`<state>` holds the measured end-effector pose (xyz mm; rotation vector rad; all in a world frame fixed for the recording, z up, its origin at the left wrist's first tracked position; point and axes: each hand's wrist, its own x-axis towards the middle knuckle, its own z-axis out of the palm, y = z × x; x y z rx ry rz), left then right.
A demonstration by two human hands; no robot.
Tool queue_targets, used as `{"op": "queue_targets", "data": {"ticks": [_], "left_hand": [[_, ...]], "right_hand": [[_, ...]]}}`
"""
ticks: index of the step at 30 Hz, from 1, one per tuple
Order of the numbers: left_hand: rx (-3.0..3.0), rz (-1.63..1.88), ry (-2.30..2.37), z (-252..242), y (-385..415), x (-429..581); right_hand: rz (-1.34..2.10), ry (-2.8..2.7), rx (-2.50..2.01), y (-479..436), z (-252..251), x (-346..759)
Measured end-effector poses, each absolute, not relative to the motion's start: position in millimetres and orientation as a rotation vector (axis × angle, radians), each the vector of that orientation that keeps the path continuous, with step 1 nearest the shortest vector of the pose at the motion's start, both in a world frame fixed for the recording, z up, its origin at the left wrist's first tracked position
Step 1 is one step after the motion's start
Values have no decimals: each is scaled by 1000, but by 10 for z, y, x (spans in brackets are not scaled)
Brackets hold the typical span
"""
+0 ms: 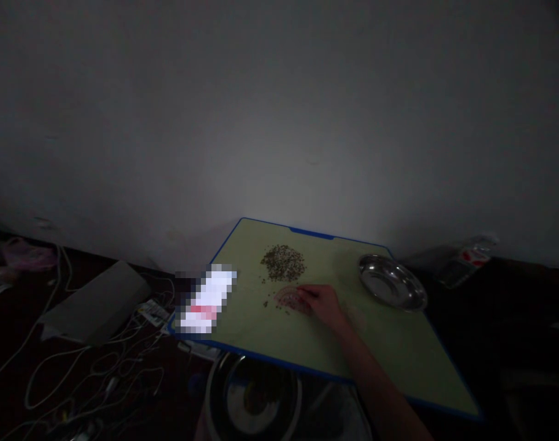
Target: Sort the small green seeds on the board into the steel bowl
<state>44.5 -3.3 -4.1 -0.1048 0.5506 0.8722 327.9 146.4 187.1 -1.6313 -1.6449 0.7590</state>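
My right hand (323, 306) reaches in from the lower right over a pale green board (302, 346) with a blue rim. Its fingers are closed at the edge of a thin, pinkish, see-through rounded piece (289, 298); the dim light hides its exact kind. Small bits show under or in that piece, and a few loose ones lie just left of it. Beyond it is a heap of small mixed grains or seeds (284, 263), brown and pale. A shiny oval metal dish (392, 282) rests on the board's right side. My left hand is out of view.
A lit, blurred-out screen (208, 300) lies at the board's left edge. Below the front edge stands a round metal-rimmed pot (210, 392). Tangled white cables (54, 355) and a grey box (98, 303) are at left. A plastic packet (467, 260) lies at right, and a wall (279, 122) rises behind.
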Motion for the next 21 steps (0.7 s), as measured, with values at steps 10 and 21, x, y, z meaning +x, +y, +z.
{"op": "queue_targets", "data": {"ticks": [10, 21], "left_hand": [[-129, 870, 590, 271, -22, 505], [-150, 882, 577, 281, 28, 578]], "right_hand": [[802, -1668, -1611, 1434, 1889, 3228], [782, -1688, -1613, 1424, 1912, 3222]]}}
